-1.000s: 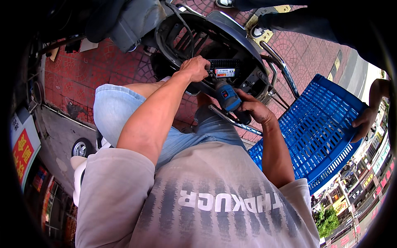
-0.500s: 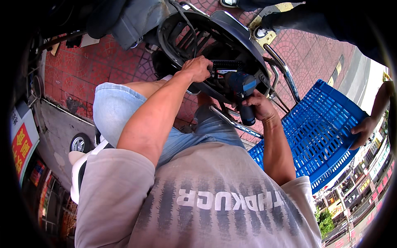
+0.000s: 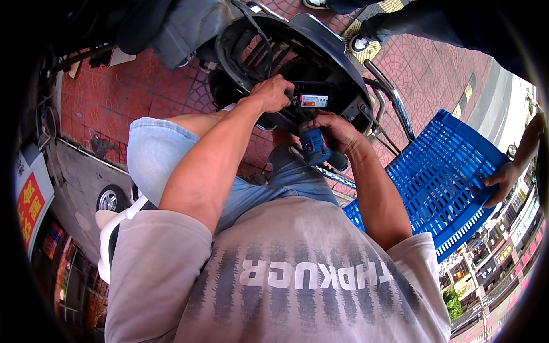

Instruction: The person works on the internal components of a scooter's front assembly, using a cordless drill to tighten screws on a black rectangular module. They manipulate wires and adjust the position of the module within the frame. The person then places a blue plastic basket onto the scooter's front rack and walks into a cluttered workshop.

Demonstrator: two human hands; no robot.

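Two grips are working: the right grip (image 3: 340, 132) is clamping a blue drill (image 3: 314, 147) at its eight o'clock; the left grip (image 3: 273, 94) is curling at the drill's eleven, its hold impossible to tell. At the drill's twelve, a black box (image 3: 313, 99) is sitting inside a vehicle shell (image 3: 323, 43); at the right grip's four, another person's hand (image 3: 501, 182) is holding a blue basket (image 3: 437, 178).

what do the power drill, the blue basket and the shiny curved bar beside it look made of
Power drill: probably plastic casing, fairly matte; its shell looks moulded. Blue basket: likely smooth plastic; moulded slots. Curved bar: seemingly chromed metal; bright highlights.
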